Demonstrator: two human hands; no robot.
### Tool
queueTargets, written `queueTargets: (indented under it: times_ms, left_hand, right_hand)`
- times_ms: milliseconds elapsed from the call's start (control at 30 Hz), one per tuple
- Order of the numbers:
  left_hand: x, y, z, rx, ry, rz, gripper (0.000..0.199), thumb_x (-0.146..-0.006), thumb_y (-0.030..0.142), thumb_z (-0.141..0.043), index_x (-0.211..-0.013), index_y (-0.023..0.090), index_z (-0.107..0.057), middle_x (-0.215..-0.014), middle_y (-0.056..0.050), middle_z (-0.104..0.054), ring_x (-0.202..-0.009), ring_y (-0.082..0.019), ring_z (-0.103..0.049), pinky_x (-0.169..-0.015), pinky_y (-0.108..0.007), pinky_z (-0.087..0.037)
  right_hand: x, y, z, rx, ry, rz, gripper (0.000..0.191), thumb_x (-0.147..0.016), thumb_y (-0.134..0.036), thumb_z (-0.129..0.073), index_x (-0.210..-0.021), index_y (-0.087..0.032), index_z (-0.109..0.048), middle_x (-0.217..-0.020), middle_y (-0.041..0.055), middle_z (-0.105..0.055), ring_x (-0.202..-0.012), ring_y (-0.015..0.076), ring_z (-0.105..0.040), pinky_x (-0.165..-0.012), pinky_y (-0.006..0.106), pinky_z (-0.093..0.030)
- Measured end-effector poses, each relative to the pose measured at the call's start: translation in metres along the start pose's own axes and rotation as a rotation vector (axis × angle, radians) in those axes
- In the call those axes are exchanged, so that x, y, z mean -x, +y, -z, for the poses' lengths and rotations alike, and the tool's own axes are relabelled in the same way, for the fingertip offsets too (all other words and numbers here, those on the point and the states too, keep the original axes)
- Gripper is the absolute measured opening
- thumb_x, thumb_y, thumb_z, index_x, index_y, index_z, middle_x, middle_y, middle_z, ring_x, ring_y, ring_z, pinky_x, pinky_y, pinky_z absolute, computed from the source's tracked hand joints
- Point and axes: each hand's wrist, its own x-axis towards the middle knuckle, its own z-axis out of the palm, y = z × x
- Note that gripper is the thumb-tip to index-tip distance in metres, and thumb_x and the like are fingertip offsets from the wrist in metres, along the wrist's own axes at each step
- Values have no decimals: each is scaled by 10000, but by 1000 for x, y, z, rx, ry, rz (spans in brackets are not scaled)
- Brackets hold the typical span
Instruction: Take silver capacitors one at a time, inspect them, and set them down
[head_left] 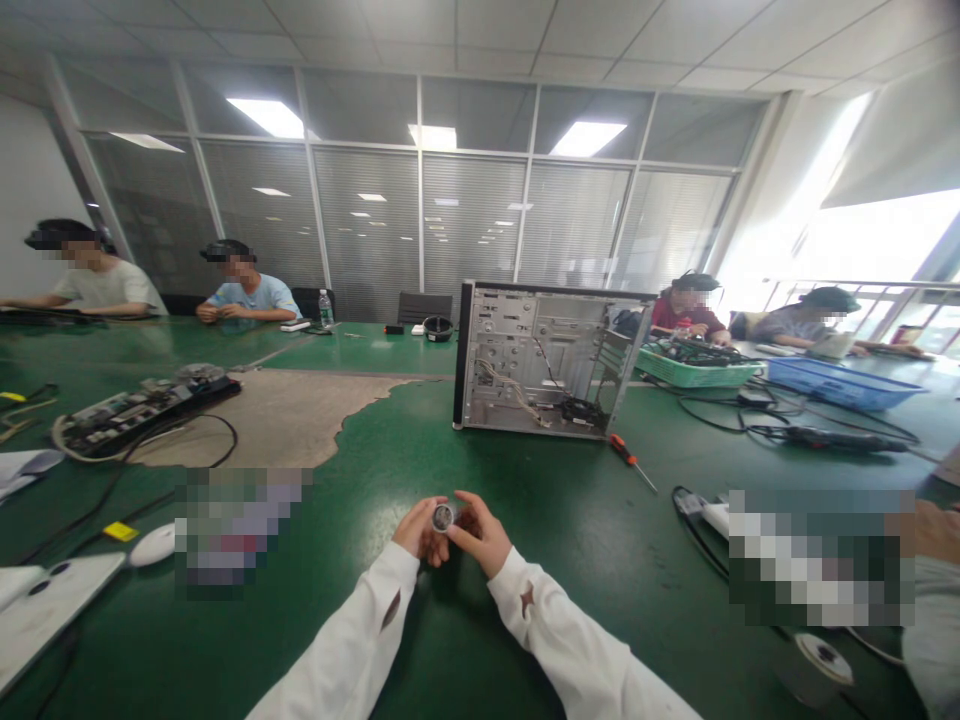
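**Round metal part (444,517) held above desk (525,520)**

It is pinched between the closed grip of the left hand (416,530) and that of the right hand (480,533); any marking on it is too small to be read. An opened computer case (551,360) and a red-handled screwdriver (626,452) are placed ahead.

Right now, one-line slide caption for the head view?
Left hand and right hand hold a small round metal part over a green table, facing a metal PC case and a red-handled screwdriver.
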Motion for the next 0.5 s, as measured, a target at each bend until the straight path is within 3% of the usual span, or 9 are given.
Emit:
queueTargets:
  times_ms: [500]
  left_hand:
    - [8,10,-9,-91,35,25,669,-618,601,-383,-1036,79,-351,-251,37,-490,-194,-97,-410,-237,-142,-235]
  right_hand:
    - [0,-10,2,-61,-4,-36,351,-662,-308,-526,-992,-213,-452,-646,-30,-525,-583,108,-486,-564,249,-385]
